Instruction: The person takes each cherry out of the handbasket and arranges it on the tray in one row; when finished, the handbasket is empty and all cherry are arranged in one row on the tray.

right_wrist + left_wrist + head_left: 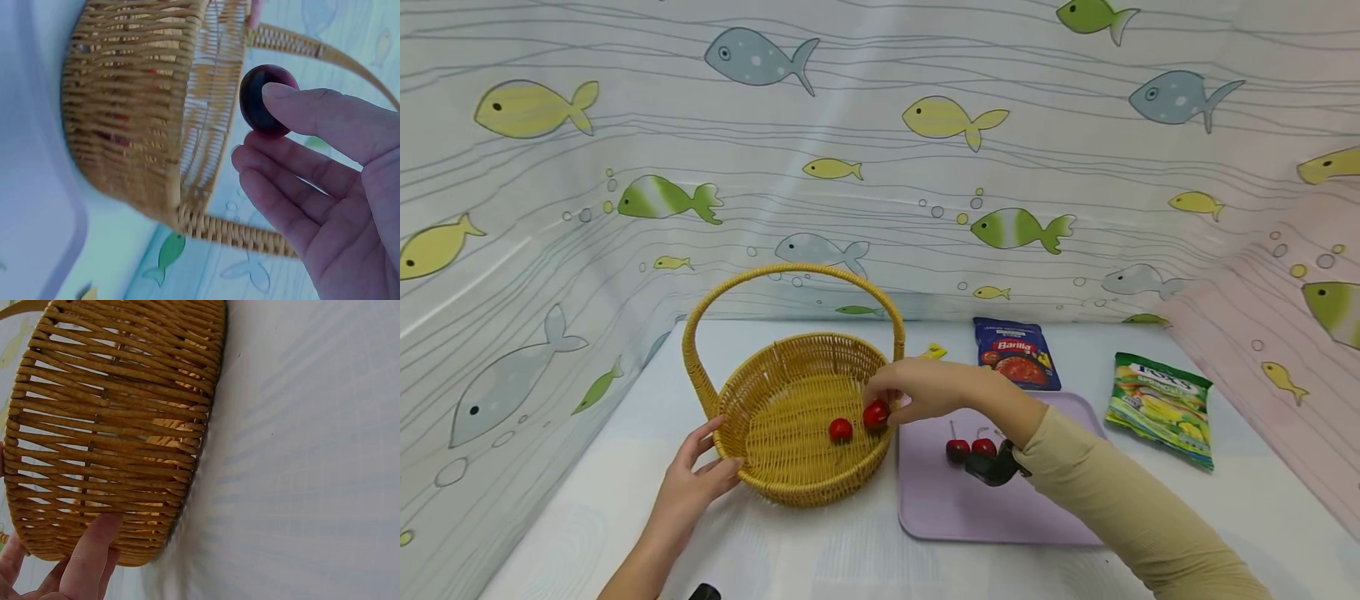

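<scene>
A yellow woven basket [805, 483] with a tall arched handle stands on the table. At its left rim, my left hand [688, 483] grips the edge; in the left wrist view the fingers [94, 556] lie against the woven wall [125, 425]. My right hand [917, 387] is over the basket's right side, pinching a dark red cherry [269, 100] between thumb and fingers, above the rim in the right wrist view. Another red cherry [840, 430] lies on the basket floor. Further cherries with stems [957, 451] sit on the lilac tray [940, 517], partly behind my right forearm.
Behind the tray lies a blue Barilla pouch [1018, 354]. A green Fox's candy bag [1161, 408] is to its right. A small yellow item [934, 352] shows behind my right hand. Fish-patterned sheeting [880, 208] walls the white table at the back and sides.
</scene>
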`<act>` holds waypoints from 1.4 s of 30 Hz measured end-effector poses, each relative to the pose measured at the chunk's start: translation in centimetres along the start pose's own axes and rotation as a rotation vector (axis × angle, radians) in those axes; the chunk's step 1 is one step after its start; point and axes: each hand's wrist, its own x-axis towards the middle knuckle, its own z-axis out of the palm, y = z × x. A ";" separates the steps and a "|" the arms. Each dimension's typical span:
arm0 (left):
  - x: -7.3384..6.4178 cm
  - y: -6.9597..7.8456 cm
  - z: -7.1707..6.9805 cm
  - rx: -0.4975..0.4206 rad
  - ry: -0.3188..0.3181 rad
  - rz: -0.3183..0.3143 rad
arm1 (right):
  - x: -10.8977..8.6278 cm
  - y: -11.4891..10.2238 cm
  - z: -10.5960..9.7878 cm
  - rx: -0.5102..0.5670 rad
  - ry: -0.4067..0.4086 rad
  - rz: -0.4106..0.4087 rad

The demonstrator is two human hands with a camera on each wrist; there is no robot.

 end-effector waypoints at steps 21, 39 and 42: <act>0.3 -0.3 -0.1 -0.008 -0.002 -0.001 | -11.3 2.7 0.9 0.061 0.179 0.238; 0.1 0.1 0.0 0.009 0.016 -0.024 | -19.3 6.2 5.6 0.143 0.260 0.397; 0.1 0.1 0.1 0.003 0.020 -0.008 | -19.9 6.8 6.2 0.154 0.263 0.404</act>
